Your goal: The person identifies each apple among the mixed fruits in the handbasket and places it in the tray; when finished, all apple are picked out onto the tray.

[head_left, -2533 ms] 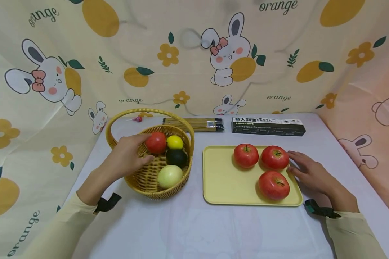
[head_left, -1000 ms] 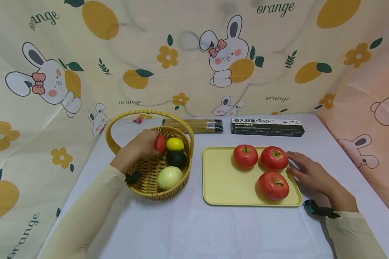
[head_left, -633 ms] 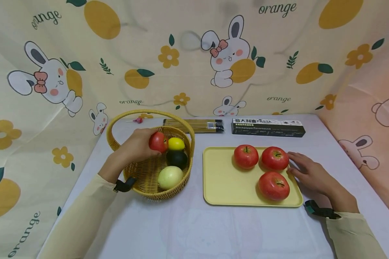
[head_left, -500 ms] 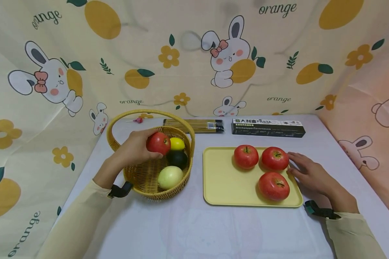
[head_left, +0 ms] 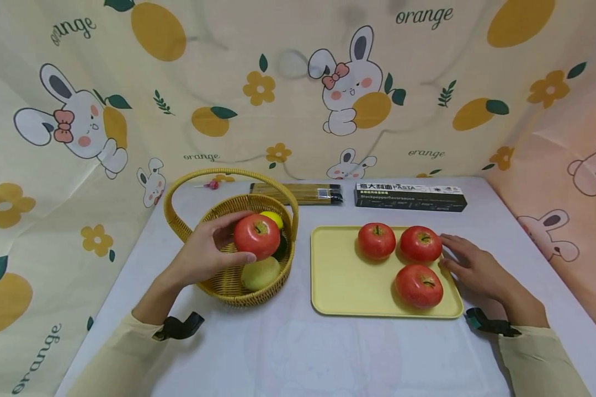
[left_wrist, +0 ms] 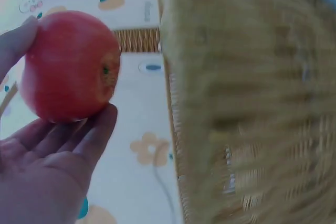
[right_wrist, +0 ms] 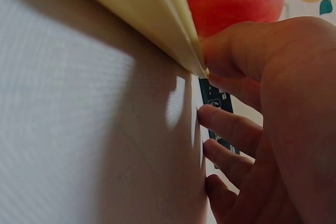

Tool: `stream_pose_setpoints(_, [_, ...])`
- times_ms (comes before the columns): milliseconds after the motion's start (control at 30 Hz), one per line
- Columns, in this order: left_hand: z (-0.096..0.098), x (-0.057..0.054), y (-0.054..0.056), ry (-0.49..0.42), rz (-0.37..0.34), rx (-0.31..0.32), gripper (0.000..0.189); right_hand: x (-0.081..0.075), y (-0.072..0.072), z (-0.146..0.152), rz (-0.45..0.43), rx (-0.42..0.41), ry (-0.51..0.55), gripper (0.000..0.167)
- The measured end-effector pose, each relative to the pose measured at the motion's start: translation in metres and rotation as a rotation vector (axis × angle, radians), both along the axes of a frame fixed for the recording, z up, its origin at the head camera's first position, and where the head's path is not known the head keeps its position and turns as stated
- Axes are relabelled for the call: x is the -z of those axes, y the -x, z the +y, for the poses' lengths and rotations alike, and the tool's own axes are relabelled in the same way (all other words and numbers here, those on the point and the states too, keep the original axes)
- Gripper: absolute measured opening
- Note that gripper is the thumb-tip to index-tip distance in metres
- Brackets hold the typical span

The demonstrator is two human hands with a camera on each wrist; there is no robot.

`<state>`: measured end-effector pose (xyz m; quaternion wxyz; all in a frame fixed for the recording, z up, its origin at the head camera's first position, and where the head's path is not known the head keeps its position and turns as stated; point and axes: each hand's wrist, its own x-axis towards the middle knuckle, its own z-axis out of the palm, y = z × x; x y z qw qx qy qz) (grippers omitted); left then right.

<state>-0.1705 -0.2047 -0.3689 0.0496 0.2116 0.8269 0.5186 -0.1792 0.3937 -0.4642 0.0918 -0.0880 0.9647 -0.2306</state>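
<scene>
My left hand grips a red apple between thumb and fingers, above the woven basket. In the left wrist view, the apple sits against the fingers, with the blurred basket wall beside it. Inside the basket are a pale yellow-green round fruit, a partly covered yellow lemon and a dark round item mostly hidden behind the apple. My right hand rests at the right edge of the yellow tray, touching its rim. On the tray lie three red apples.
Behind the basket lies a pack of spaghetti, and right of it a black-and-white pasta box. A small pink item is at the back left. The basket's tall handle arches over it. A printed cloth hangs behind the table.
The left hand reached into the basket, took hold of the apple and lifted it up and toward the person. The right hand, the tray and its apples stay in place.
</scene>
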Motion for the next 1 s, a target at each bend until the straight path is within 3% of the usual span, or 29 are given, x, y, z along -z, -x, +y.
stream_pose_setpoints(333, [0.048,0.014,-0.013,-0.192,-0.042,0.168,0.080,0.001,-0.001,0.002,0.003,-0.002,0.001,0.075])
stream_pose_setpoints(467, [0.070,0.020,-0.015,-0.207,-0.060,0.227,0.081,0.001,0.001,0.002,-0.001,-0.001,-0.001,0.076])
stream_pose_setpoints(1000, [0.143,0.036,-0.013,-0.227,-0.127,0.370,0.079,0.002,0.002,0.001,-0.006,0.002,0.000,0.075])
